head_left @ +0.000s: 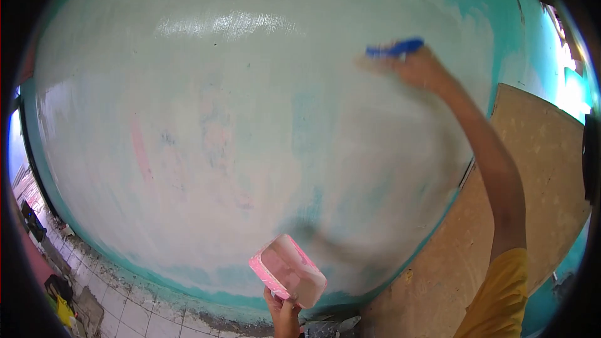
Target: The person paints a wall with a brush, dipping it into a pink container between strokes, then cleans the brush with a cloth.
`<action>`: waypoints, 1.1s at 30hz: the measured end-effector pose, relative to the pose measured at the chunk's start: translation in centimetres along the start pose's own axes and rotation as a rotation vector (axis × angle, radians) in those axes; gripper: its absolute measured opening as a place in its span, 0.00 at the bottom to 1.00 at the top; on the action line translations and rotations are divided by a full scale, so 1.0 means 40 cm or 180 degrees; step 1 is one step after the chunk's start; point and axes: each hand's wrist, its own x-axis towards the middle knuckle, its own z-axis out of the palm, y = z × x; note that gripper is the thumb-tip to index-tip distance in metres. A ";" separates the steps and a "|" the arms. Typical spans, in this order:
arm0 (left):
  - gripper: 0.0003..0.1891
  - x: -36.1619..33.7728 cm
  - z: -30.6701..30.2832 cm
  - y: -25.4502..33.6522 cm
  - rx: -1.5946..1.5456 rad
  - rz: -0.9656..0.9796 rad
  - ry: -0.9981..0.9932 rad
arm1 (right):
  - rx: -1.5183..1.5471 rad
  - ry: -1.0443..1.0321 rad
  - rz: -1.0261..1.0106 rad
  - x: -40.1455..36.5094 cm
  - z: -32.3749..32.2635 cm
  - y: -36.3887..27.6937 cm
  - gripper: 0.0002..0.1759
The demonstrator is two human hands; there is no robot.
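My right hand (419, 67) is raised at the upper right of the head view, fingers closed round a blue-handled paintbrush (395, 48). The brush's bristle end points left against the wall (263, 112), which carries streaky whitish paint over teal; motion blurs it. Low in the middle, my left hand (283, 314) grips a pink rectangular tub (289, 272) by its lower edge. The tub is tilted so its pale, paint-smeared inside shows. A wet shine lies across the upper part of the wall.
A large brown board (532, 169) leans against the wall at the right. White floor tiles (125, 310) run along the bottom left, with dark and yellow items (61, 300) lying there. Some grey clutter (330, 327) sits on the floor beside my left hand. Bright openings show at both sides.
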 end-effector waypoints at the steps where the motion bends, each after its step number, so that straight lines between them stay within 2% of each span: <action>1: 0.44 0.003 0.000 0.000 -0.0038 0.0012 0.0007 | -0.0101 0.0398 0.0421 0.046 -0.016 0.033 0.26; 3: 0.44 0.006 0.002 -0.001 -0.0058 -0.0006 0.0036 | -0.0676 0.0909 0.0585 0.127 -0.047 0.095 0.26; 4: 0.43 0.009 0.004 -0.002 -0.0101 -0.0003 0.0065 | -0.0665 0.0895 0.0597 0.141 -0.057 0.099 0.26; 6: 0.42 0.004 0.007 0.010 -0.0010 -0.0025 0.0107 | -0.0191 0.1503 0.0654 0.167 -0.085 0.107 0.23; 7: 0.42 0.004 0.009 0.010 0.0073 -0.0057 0.0152 | -0.0604 0.1569 0.0652 0.174 -0.064 0.111 0.18; 8: 0.42 0.004 0.012 0.004 0.0066 -0.0084 0.0161 | -0.0599 0.1541 0.0643 0.160 -0.026 0.110 0.18; 10: 0.40 0.008 0.014 0.000 -0.0234 -0.0090 0.0277 | -0.0690 0.1608 0.0080 0.083 0.059 0.069 0.17; 12: 0.37 0.016 0.007 -0.008 -0.0540 -0.0276 0.0257 | -0.0459 0.1124 -0.0407 -0.018 0.126 0.003 0.21; 14: 0.40 0.026 -0.007 -0.020 -0.0845 -0.0464 0.0226 | -0.0177 0.0837 -0.0751 -0.106 0.199 -0.075 0.23; 16: 0.40 0.030 -0.013 -0.009 -0.0718 -0.0483 0.0154 | 0.0178 0.0283 -0.0567 -0.177 0.184 -0.179 0.17; 17: 0.40 0.029 -0.016 -0.003 -0.0697 -0.0506 0.0149 | 0.0187 0.0266 -0.0542 -0.210 0.193 -0.209 0.17; 19: 0.40 0.030 -0.018 0.013 -0.0716 -0.0509 0.0002 | 0.0804 0.0083 -0.0552 -0.270 0.221 -0.259 0.20; 20: 0.40 0.032 -0.017 0.024 -0.0699 -0.0538 -0.0015 | 0.0802 0.0063 -0.0521 -0.300 0.228 -0.292 0.20; 22: 0.40 0.033 -0.019 0.045 -0.0806 -0.0493 -0.0239 | 0.1663 0.1045 -0.0252 -0.371 0.242 -0.368 0.17; 23: 0.40 0.030 -0.021 0.055 -0.0775 -0.0541 -0.0271 | 0.1648 0.1023 -0.0191 -0.416 0.253 -0.402 0.17; 25: 0.42 0.031 -0.027 0.071 -0.0764 -0.0425 -0.0536 | 0.2004 0.0815 0.0514 -0.515 0.278 -0.472 0.19; 26: 0.42 0.032 -0.027 0.073 -0.0726 -0.0466 -0.0564 | 0.1997 0.0808 0.0576 -0.573 0.278 -0.512 0.19; 28: 0.43 0.032 -0.011 0.093 -0.0776 -0.0372 -0.0627 | 0.3262 0.0212 0.2105 -0.671 0.258 -0.578 0.17; 29: 0.43 0.029 -0.021 0.091 -0.0737 -0.0416 -0.0621 | 0.3283 0.0196 0.2159 -0.715 0.253 -0.626 0.17; 31: 0.44 0.019 -0.023 0.105 -0.0695 -0.0323 -0.0790 | 0.4972 0.0878 0.3579 -0.776 0.219 -0.702 0.15; 32: 0.44 0.015 -0.022 0.108 -0.0692 -0.0273 -0.0847 | 0.5013 0.0794 0.3731 -0.799 0.206 -0.738 0.15; 33: 0.44 0.016 -0.021 0.110 -0.0687 -0.0238 -0.0897 | 0.5210 0.1181 0.4039 -0.818 0.193 -0.771 0.15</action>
